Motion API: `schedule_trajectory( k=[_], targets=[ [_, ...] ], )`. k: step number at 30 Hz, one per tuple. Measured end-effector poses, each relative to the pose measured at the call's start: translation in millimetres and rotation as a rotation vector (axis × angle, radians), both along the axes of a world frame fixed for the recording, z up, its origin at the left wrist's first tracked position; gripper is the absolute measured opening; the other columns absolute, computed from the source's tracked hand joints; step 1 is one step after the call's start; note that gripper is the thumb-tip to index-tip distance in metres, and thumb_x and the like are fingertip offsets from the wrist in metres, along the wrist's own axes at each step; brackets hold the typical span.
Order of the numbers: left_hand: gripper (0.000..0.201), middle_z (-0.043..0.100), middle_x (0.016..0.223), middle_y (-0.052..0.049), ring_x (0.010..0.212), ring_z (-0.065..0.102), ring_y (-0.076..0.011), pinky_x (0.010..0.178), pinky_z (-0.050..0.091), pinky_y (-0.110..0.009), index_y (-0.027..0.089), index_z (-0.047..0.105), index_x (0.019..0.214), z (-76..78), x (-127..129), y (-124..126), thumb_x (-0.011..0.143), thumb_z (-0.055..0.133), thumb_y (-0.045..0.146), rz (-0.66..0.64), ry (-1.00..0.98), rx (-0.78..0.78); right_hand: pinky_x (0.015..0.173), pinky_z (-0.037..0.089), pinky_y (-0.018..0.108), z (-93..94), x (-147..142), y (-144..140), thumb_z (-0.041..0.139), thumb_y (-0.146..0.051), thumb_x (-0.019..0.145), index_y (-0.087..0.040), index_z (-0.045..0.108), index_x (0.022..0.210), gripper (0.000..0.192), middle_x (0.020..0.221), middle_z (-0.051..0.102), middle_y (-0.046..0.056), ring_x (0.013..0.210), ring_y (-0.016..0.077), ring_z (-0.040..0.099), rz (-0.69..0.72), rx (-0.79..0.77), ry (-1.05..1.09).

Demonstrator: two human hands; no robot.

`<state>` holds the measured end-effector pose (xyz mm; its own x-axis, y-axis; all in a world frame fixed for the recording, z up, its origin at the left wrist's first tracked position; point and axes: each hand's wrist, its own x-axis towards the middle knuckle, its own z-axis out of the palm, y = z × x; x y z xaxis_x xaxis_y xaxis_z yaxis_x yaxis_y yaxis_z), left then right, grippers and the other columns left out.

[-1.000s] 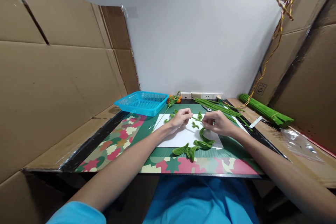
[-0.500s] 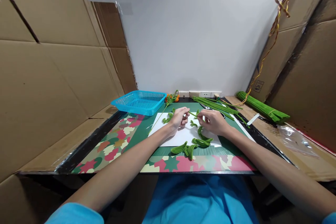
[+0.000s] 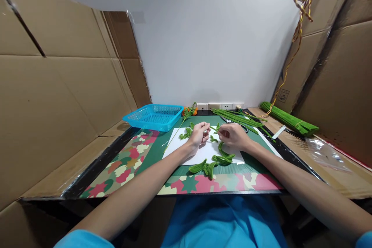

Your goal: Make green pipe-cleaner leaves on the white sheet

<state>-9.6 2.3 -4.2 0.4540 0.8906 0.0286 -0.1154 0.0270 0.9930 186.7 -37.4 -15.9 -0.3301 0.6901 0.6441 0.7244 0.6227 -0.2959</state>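
A short green pipe cleaner spans the small gap between my two hands, above a white sheet of paper. My left hand pinches one end of it between thumb and fingertips. At the other end the curled fingers of my right hand are closed on it. Several bent green pipe-cleaner leaves lie around the sheet's near edge. A smaller cluster of leaves rests left of my left hand, and a tiny piece lies between the hands.
A blue plastic basket stands back left, beside an orange flower on a green stem. Loose green pipe cleaners partly cover scissors at the back right. A thick green bundle and a clear plastic bag lie farther right.
The whole view has shifted slightly, with the scene sitting a little lower. Both hands keep their grip on the pipe cleaner; my right hand's fingers look slightly more curled in.
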Motion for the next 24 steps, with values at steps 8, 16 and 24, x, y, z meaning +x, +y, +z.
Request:
schedule_trajectory(
  k=[8,16,24],
  targets=[
    [0.038,0.036,0.056,0.01,0.035,0.028,-0.0038,0.036,0.01,-0.016,0.022,0.046,0.078,-0.5,4.0,-4.1,0.088,0.069,0.051,0.009,0.017,0.023,0.058,0.034,0.024,-1.2,-1.8,0.1,0.061,-0.011,0.08,-0.021,0.057,0.067,0.017,0.063,0.06,-0.002,0.056,0.0126,0.049,0.004,0.021,0.037],
    [0.039,0.045,0.062,0.008,0.037,0.031,-0.0016,0.037,0.016,-0.016,0.02,0.047,0.076,0.5,5.5,-7.2,0.084,0.074,0.047,-0.048,0.033,0.03,0.06,0.034,0.024,-1.7,-4.9,-3.6,0.061,-0.013,0.087,-0.021,0.06,0.073,0.016,0.07,0.064,-0.001,0.058,0.0126,0.051,-0.016,0.051,0.036],
    [0.043,0.047,0.062,0.007,0.04,0.036,-0.0027,0.037,0.022,-0.015,0.019,0.053,0.08,-3.9,7.9,-10.5,0.086,0.074,0.056,-0.065,0.057,0.128,0.06,0.032,0.025,-1.5,-7.2,-4.6,0.06,-0.021,0.096,-0.021,0.063,0.075,0.021,0.071,0.064,0.0,0.06,0.0134,0.052,0.009,0.047,-0.025]
  ],
)
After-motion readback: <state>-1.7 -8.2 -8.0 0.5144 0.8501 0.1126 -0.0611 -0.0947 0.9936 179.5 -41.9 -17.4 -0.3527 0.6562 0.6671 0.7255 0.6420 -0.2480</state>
